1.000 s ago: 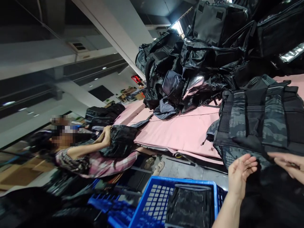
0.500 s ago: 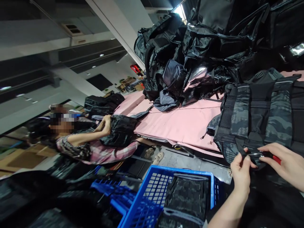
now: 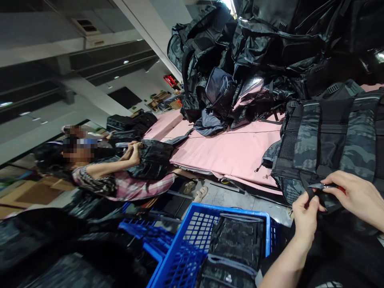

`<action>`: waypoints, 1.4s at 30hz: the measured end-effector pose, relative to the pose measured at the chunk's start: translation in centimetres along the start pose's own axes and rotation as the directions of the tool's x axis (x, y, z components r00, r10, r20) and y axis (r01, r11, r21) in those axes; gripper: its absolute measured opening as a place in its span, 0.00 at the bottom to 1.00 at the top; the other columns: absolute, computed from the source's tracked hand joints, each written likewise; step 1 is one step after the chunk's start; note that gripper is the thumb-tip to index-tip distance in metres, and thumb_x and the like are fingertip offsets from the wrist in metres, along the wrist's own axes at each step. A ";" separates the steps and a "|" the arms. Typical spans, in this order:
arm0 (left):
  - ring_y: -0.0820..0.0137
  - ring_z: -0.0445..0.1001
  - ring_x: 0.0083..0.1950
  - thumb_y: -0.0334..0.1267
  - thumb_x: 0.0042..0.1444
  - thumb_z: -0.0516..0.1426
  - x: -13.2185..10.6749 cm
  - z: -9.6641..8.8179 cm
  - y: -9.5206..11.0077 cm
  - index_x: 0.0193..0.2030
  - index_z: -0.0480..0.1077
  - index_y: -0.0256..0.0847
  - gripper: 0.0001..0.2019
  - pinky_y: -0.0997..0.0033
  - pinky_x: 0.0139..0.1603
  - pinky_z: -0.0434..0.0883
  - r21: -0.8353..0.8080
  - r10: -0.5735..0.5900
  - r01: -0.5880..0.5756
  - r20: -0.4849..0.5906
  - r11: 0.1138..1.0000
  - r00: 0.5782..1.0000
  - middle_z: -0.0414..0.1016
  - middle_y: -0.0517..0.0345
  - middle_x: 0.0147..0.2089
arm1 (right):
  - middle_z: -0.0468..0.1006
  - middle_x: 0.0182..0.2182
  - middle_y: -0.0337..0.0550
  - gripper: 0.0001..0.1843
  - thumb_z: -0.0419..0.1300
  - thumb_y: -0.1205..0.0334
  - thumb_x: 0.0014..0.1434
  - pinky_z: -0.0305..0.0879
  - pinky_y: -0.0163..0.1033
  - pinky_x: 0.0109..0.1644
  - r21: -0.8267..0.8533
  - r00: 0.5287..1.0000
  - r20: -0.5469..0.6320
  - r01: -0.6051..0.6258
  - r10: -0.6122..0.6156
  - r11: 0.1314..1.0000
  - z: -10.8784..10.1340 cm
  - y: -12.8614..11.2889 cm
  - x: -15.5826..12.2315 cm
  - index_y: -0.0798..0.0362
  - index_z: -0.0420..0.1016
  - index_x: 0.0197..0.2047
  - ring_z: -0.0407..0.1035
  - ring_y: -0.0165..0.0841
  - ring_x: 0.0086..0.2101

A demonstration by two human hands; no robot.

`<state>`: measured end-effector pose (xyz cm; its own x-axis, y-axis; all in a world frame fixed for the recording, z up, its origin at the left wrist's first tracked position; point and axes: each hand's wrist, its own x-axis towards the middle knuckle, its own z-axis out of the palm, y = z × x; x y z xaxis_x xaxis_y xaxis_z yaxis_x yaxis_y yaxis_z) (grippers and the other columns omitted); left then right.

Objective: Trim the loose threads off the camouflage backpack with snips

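Note:
A black and grey camouflage backpack [image 3: 333, 136] lies with its shoulder straps facing up on the table's near right side. At its lower edge my left hand [image 3: 306, 216] pinches a black webbing strap [image 3: 306, 185] between thumb and fingers. My right hand [image 3: 355, 196] is closed around small red-handled snips [image 3: 319, 186]. Their pointed metal tip reaches left, beside the strap just above my left fingertips. Whether the blades touch the strap I cannot tell.
The table has a pink cover [image 3: 228, 154], with a tall heap of dark bags [image 3: 255, 48] on it. Below stands a blue plastic crate [image 3: 231, 209] holding folded camouflage pieces [image 3: 237, 242]. A co-worker [image 3: 120, 172] at left handles another dark bag [image 3: 156, 158].
The snips have come up and left, so their metal tip shows beside the strap. My right hand has risen slightly. My left hand keeps its pinch; the view has shifted a little.

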<state>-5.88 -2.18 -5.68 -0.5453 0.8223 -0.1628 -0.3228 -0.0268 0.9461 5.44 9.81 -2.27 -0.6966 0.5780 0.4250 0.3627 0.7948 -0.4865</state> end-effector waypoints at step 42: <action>0.76 0.74 0.32 0.46 0.40 0.75 -0.2 -0.5 1.0 0.34 0.81 0.36 0.19 0.75 0.41 0.71 -0.475 -0.172 0.149 -0.005 0.867 0.985 0.79 0.57 0.31 | 0.79 0.41 0.40 0.18 0.54 0.43 0.68 0.70 0.39 0.41 0.197 0.996 0.011 -0.094 0.094 0.976 1.8 1.1 -2.7 0.46 0.76 0.44 0.75 0.36 0.39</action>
<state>-6.49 -2.71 -4.80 -0.4855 0.8116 -0.3249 -0.7288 -0.1706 0.6631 6.64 8.74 -5.30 -0.6662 0.6481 0.3691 0.2974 0.6847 -0.6654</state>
